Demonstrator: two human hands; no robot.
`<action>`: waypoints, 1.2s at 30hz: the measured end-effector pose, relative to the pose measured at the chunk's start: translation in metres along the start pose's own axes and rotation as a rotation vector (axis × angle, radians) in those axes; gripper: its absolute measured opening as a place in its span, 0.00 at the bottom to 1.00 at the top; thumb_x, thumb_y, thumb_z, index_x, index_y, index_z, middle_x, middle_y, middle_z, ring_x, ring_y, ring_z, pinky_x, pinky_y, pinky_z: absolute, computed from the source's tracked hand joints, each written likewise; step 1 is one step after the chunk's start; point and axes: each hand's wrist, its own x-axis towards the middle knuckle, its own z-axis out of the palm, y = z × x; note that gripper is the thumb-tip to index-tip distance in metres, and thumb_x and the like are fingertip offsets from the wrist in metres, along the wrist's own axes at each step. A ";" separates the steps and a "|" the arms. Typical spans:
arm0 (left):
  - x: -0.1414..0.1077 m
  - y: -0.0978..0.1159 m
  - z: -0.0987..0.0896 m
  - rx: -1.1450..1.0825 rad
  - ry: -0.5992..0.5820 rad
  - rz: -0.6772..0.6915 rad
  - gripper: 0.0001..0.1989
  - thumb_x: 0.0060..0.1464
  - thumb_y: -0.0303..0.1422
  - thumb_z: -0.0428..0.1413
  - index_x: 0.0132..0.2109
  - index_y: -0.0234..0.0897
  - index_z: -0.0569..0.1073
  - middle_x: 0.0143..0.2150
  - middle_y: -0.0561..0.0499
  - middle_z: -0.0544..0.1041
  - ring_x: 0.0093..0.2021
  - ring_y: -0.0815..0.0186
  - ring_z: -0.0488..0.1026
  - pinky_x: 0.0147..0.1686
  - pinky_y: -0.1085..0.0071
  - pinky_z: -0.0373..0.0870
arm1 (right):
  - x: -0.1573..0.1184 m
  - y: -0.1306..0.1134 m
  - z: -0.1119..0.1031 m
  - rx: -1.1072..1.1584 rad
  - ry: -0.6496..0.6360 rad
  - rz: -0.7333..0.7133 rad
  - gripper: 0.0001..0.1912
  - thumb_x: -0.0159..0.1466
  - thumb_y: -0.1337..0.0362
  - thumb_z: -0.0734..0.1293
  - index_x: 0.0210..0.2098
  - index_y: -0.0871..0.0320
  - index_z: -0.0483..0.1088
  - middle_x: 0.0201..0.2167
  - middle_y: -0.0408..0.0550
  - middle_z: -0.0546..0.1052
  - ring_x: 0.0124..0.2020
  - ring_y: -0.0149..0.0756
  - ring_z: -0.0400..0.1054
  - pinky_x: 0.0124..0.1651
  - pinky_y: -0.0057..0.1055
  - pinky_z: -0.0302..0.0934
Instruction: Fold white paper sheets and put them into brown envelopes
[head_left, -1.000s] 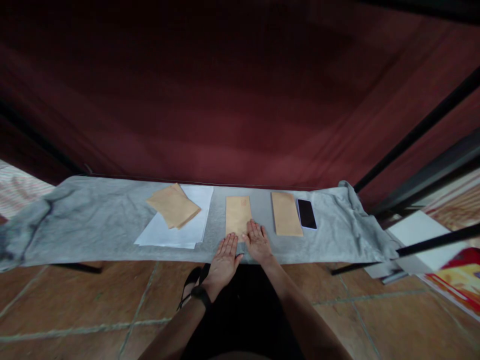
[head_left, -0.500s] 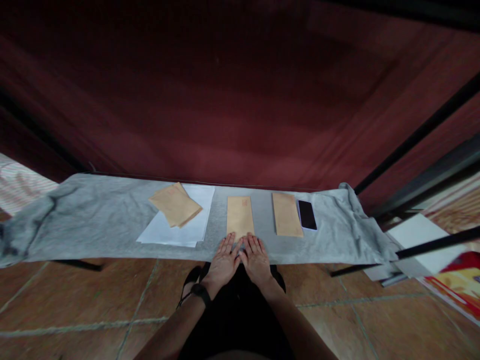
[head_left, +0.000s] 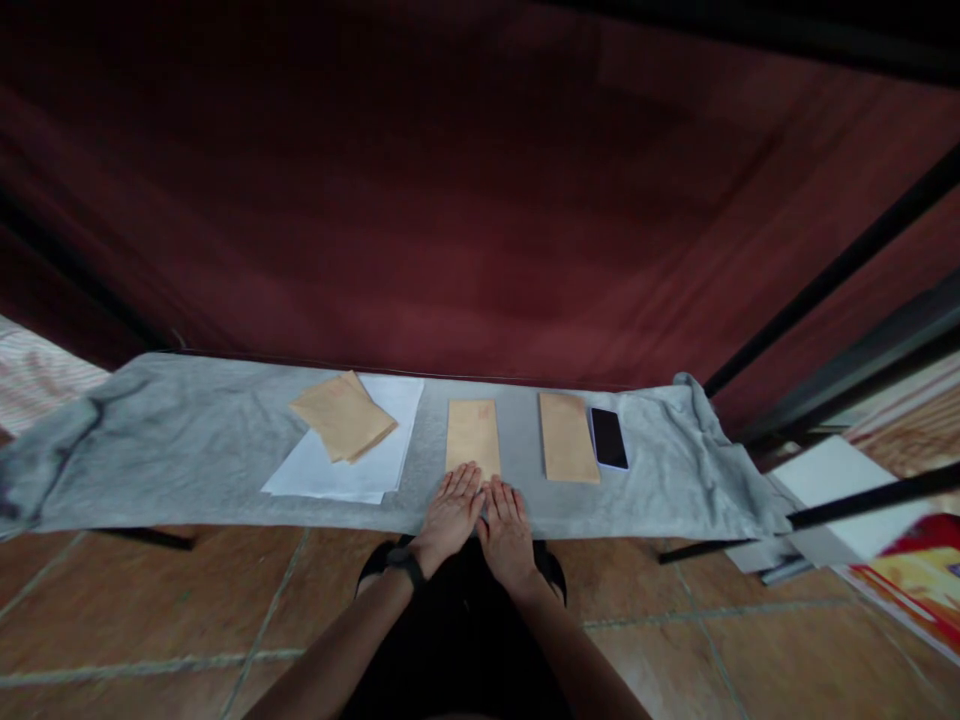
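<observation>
A brown paper envelope (head_left: pixel 472 432) with a small reddish print at its upper right lies upright in front of me on a grey cloth. My left hand (head_left: pixel 453 503) rests flat on its near end, fingers stretched out. Beside it, my right hand (head_left: pixel 505 525) lies with fingers extended at the envelope's near right corner. The two thumbs almost meet, and the envelope's near edge is hidden beneath the hands. A dark band sits on my left wrist.
Left of centre, several brown envelopes (head_left: pixel 341 418) lie on white paper sheets (head_left: pixel 300 474). To the right are more brown envelope paper (head_left: pixel 568 438) and a phone (head_left: pixel 609 438). The grey cloth (head_left: pixel 202 440) covers a narrow table, with a dark red panel (head_left: pixel 450 250) behind.
My left hand has moved slightly farther up the envelope. My right hand has slid a little down towards the near edge. The view has shifted slightly.
</observation>
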 end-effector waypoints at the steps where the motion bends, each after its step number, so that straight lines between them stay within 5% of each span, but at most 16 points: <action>1: 0.008 0.001 0.000 0.003 -0.019 0.007 0.29 0.69 0.39 0.33 0.69 0.32 0.58 0.72 0.44 0.56 0.73 0.60 0.49 0.70 0.56 0.48 | 0.000 0.000 0.001 0.003 -0.003 0.004 0.28 0.71 0.56 0.60 0.66 0.62 0.60 0.69 0.58 0.59 0.68 0.46 0.54 0.69 0.46 0.47; 16: 0.083 -0.004 0.009 0.024 -0.025 -0.036 0.28 0.66 0.39 0.38 0.71 0.43 0.54 0.74 0.46 0.52 0.73 0.52 0.44 0.67 0.40 0.41 | 0.000 -0.003 0.002 0.008 -0.027 0.011 0.30 0.71 0.53 0.59 0.66 0.63 0.58 0.68 0.59 0.61 0.68 0.47 0.55 0.68 0.48 0.50; 25: 0.109 -0.014 0.007 0.055 -0.077 -0.041 0.32 0.66 0.47 0.37 0.72 0.40 0.53 0.74 0.45 0.52 0.74 0.49 0.42 0.67 0.39 0.39 | 0.004 -0.006 -0.008 0.017 -0.026 0.031 0.35 0.71 0.50 0.59 0.71 0.62 0.49 0.70 0.57 0.57 0.69 0.48 0.53 0.68 0.46 0.51; 36: 0.121 -0.022 0.016 0.070 0.053 -0.022 0.30 0.67 0.46 0.37 0.70 0.39 0.56 0.73 0.46 0.54 0.73 0.53 0.46 0.68 0.45 0.40 | 0.005 -0.006 -0.009 0.025 -0.067 0.035 0.34 0.70 0.55 0.61 0.71 0.61 0.49 0.70 0.57 0.57 0.69 0.46 0.52 0.69 0.46 0.49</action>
